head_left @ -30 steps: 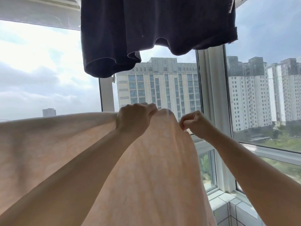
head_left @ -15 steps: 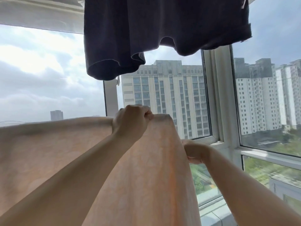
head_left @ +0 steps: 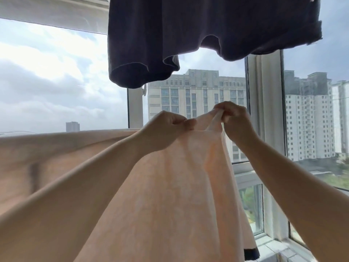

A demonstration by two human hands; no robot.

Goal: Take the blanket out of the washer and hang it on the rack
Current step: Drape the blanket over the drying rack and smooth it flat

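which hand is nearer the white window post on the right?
Right. The right hand pinches the blanket corner just left of the window post; the left hand grips the blanket edge further left.

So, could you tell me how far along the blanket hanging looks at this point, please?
Done: the blanket is out of the washer and raised by the window, draped along a straight top line. In hand: the left hand and right hand pinch its upper corner. Left: spreading that corner and letting go; the rack itself is hidden.

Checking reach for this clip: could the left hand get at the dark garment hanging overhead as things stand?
Probably not at once: the left hand pinches the blanket. The dark garment hangs above, with open air between.
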